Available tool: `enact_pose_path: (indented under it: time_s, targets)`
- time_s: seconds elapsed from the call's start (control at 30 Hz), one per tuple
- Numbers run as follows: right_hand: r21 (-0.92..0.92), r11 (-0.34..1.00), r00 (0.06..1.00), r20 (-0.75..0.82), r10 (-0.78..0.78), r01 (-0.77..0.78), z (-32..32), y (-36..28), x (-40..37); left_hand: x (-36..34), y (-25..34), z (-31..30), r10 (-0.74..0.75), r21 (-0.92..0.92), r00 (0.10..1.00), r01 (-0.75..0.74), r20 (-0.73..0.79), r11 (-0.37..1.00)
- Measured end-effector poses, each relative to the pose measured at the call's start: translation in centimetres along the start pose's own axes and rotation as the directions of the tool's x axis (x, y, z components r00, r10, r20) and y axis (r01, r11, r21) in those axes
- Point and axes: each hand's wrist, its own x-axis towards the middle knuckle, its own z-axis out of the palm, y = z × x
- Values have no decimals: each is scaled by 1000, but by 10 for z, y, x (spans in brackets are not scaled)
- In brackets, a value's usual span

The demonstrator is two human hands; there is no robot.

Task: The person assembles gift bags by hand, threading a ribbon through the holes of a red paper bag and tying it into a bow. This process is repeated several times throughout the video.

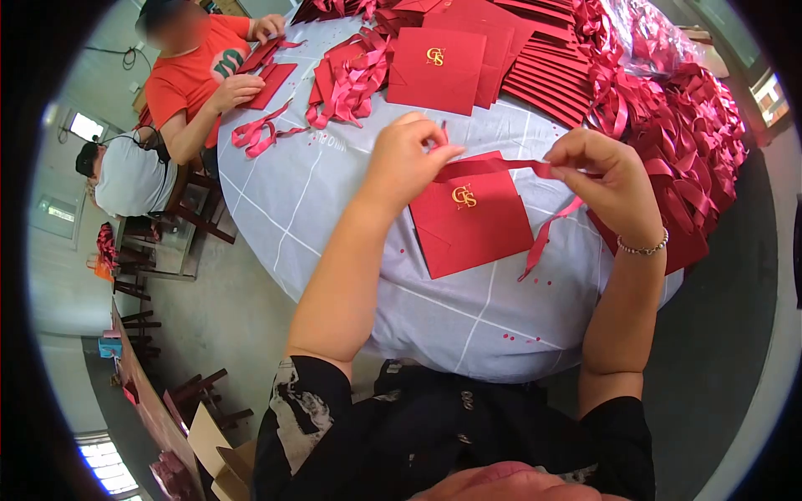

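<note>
A red envelope (472, 225) with a gold monogram lies on the white tablecloth (334, 200) in front of me. My left hand (405, 159) pinches one end of a red ribbon (501, 165) above the envelope's top edge. My right hand (606, 179) pinches the same ribbon further right, holding it taut between both hands. The ribbon's loose tail (543, 242) hangs down past the envelope's right side. A beaded bracelet (643, 248) circles my right wrist.
Stacks of red envelopes (468, 50) and a big heap of red ribbon bows (685, 108) fill the far and right table. Another person in an orange shirt (188, 71) handles envelopes at the left; a second person (125, 171) sits behind. Wooden stools stand on the floor.
</note>
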Motion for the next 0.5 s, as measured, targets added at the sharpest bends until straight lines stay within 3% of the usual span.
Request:
enact_pose_path:
  time_s: [0.03, 0.1, 0.17, 0.2, 0.3, 0.37, 0.43, 0.5]
  targets:
    - [29, 999, 997, 63, -47, 45, 1, 0, 0, 2, 4, 8, 6, -249, 1000, 0, 23, 968]
    - [28, 997, 989, 122, -80, 77, 4, -3, 1, 2, 13, 17, 59, -304, 998, -55, 5, 951]
    - [42, 990, 973, 182, -139, 133, 6, -3, 1, -1, 21, 15, -97, -490, 925, 281, 367, 825]
    - [45, 990, 973, 185, -136, 130, 7, -2, 1, 3, 15, 9, 14, -507, 886, 251, 463, 824]
    - [-9, 1000, 999, -47, 6, -6, 7, 5, 3, 1, 13, -5, 41, -607, 894, 269, 447, 747]
    - [142, 988, 976, -195, 94, -66, 10, 12, 7, -2, 16, -8, -37, -603, 899, 323, 436, 730]
    - [152, 984, 968, -218, 122, -90, 12, 19, 10, -2, 12, -14, -46, -505, 848, 357, 528, 786]
    - [360, 918, 936, -237, 261, -165, 17, 26, 12, -5, 14, -15, 37, -540, 849, 301, 527, 786]
